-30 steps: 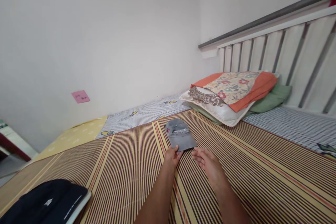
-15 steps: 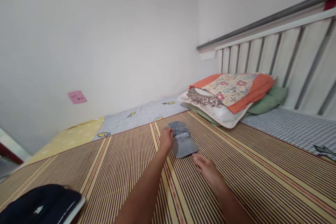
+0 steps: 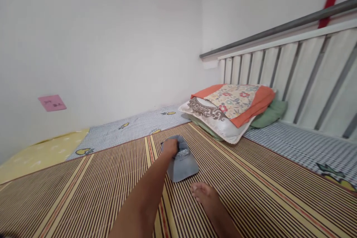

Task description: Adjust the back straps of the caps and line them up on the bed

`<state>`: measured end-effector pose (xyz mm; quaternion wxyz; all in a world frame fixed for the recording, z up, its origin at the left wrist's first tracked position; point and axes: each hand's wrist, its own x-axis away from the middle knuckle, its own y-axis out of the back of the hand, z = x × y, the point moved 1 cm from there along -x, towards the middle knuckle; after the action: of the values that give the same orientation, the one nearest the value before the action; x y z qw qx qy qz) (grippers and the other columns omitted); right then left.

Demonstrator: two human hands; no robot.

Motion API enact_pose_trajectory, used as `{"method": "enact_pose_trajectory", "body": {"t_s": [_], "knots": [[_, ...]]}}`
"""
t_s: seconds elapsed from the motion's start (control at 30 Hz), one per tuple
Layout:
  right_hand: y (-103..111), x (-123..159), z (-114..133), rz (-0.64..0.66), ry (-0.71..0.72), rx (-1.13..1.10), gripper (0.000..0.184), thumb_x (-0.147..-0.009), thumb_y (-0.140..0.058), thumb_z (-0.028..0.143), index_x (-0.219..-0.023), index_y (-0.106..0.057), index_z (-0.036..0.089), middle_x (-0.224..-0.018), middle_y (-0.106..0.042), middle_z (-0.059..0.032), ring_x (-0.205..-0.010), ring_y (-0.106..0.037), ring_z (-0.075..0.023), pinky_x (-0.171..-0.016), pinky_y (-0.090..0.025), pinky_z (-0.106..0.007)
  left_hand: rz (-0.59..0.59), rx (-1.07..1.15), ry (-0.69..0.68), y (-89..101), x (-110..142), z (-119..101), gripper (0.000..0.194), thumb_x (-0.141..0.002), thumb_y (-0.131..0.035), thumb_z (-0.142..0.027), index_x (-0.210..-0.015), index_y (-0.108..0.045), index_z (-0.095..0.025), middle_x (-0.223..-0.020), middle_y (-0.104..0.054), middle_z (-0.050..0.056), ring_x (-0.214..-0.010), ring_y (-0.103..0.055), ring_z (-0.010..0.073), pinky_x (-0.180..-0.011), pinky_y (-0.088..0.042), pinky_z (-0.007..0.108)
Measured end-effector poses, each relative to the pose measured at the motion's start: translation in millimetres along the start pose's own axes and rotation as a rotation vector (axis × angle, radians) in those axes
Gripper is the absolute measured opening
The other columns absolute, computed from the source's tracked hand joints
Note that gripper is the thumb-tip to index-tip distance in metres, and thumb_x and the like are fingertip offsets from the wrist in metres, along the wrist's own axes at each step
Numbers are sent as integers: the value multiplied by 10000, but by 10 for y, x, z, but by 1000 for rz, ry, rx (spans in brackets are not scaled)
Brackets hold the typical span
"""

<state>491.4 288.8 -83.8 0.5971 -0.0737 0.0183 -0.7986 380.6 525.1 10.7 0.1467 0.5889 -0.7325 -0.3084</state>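
A grey baseball cap with pale lettering on its front lies on the striped mat, brim toward me. My left hand is closed on the left side of its crown, fingers bent into the fabric and partly hidden. Just short of the brim, on the right, my right hand hovers over the mat or rests on it; which one I cannot tell. Its fingers curl loosely, hold nothing and stay apart from the cap.
Stacked pillows with an orange floral cover lie against the white slatted headboard. Checked sheet and yellow cloth run along the wall. A pink note sticks to the wall.
My left hand has come further onto the cap's crown and its fingers have closed there. My right hand has curled more. The view has turned right, and the dark cap at lower left has nearly left it.
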Motion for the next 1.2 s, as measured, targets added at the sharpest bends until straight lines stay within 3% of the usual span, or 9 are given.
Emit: {"method": "enact_pose_trajectory", "body": {"t_s": [0.17,0.53,0.67,0.93,1.07,1.2], "knots": [[-23,30,-4,1,41,36,380,-722,-678,517,-883,-785,190,-870,-815,-90,-880,-763,-307,-798,-574,-380,7,-73,9,-52,-31,20,176,-954,-715,-343,-1026,-725,-183,-1239,-726,89,-1211,-647,266,-1107,-495,536],[-22,51,25,5,144,58,302,-774,-663,492,-811,-769,212,-817,-807,-90,-851,-750,-332,-817,-569,-410,170,-558,-96,-66,-56,-16,255,-956,-717,-352,-1146,-710,-181,-1280,-711,90,-1202,-663,279,-1059,-549,541],[-39,41,21,-11,126,73,271,-713,-667,488,-757,-755,236,-783,-800,-87,-829,-742,-346,-807,-568,-432,182,-682,-123,127,-166,-173,306,-954,-718,-372,-1184,-700,-171,-1302,-700,96,-1219,-657,296,-1053,-553,544],[-82,109,149,-56,71,101,399,-678,-589,533,-832,-748,201,-855,-811,-120,-867,-754,-343,-813,-567,-428,190,-819,-181,689,-345,-511,272,-964,-705,-379,-1148,-707,-178,-1263,-717,92,-1181,-672,270,-1038,-562,529],[-95,111,172,-62,60,120,393,-672,-573,546,-811,-731,214,-843,-809,-117,-870,-759,-351,-819,-570,-435,148,-814,-202,782,-295,-493,265,-987,-671,-389,-1137,-705,-173,-1234,-725,89,-1154,-681,258,-1020,-571,514],[-87,105,156,-56,57,139,366,-673,-578,547,-798,-723,234,-823,-807,-98,-886,-763,-350,-820,-577,-423,112,-791,-190,731,-243,-413,261,-992,-662,-391,-1126,-707,-172,-1219,-730,87,-1139,-686,254,-1016,-571,512]]}}
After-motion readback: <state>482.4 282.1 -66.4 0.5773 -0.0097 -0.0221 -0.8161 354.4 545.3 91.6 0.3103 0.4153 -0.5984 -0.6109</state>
